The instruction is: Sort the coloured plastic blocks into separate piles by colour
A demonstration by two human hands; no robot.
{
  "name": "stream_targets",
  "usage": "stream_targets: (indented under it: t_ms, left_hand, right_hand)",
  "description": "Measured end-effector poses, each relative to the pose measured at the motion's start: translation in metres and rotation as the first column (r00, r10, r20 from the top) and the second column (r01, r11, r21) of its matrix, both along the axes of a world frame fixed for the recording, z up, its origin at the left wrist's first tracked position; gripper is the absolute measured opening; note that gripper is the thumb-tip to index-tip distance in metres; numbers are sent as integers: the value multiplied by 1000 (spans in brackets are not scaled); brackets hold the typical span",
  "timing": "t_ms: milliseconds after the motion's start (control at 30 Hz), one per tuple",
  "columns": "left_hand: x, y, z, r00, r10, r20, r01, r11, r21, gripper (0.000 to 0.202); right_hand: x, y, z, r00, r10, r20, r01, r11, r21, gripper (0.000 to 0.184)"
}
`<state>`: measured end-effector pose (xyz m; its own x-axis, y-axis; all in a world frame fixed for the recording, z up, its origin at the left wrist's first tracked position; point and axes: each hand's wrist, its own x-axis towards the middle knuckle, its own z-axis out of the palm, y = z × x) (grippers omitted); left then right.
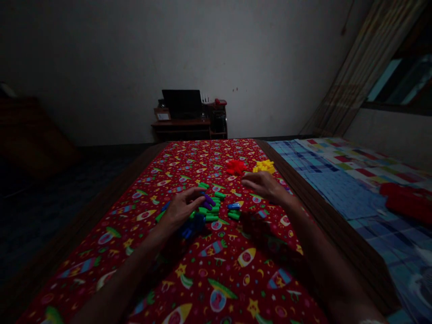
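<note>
My left hand point(180, 209) rests on a red rocket-print cloth point(216, 270), fingers pinched round a small purple piece point(208, 200) over a pile of green pieces point(212, 210) and blue pieces point(192, 225). My right hand point(265, 185) hovers palm down, fingers curled, to the right of the pile; whether it holds anything is hidden. A blue piece point(234, 206) lies between the hands. Beyond the right hand sit a red heap point(235, 167) and a yellow heap point(264, 166).
The cloth covers a wooden table with a bare rim point(317, 207). A checked blue bedspread point(354, 189) lies to the right with a red object point(407, 200) on it. A low desk with a dark screen point(184, 112) stands at the far wall. A curtain point(367, 67) hangs right.
</note>
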<state>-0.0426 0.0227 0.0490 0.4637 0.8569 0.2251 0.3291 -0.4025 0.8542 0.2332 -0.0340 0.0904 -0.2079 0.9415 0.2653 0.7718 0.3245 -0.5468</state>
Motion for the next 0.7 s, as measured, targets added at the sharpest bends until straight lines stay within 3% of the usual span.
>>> stream_targets:
  t_ms: [67, 100, 200, 333, 433, 567, 700]
  left_hand:
    - [10, -11, -4, 1000, -4, 23, 4, 1000, 3, 51]
    - [14, -15, -5, 1000, -6, 21, 6, 1000, 15, 49]
    - [16, -20, -5, 1000, -11, -19, 12, 997, 74, 45]
    - [3, -7, -7, 986, 62, -154, -21, 967, 252, 35]
    - [-10, 11, -14, 964, 96, -246, -1, 933, 361, 32]
    - [-24, 29, -23, 941, 107, -320, 23, 926, 376, 33]
    - [-32, 34, -30, 926, 147, -349, -8, 929, 370, 35]
  right_hand:
    - [-38, -4, -11, 969, 233, -84, -236, 972, -22, 30]
    - [-52, -6, -17, 961, 272, -52, -273, 962, -9, 28]
    - [-66, -5, -27, 975, 211, 75, -216, 974, 63, 20]
    - [-17, 7, -18, 977, -66, 202, 53, 996, 70, 20]
    - [37, 14, -12, 878, -277, 390, 293, 956, 20, 23]
    - [83, 14, -19, 759, -367, 537, 473, 878, -68, 24]
    - [90, 12, -25, 690, -445, 571, 563, 826, -37, 26]
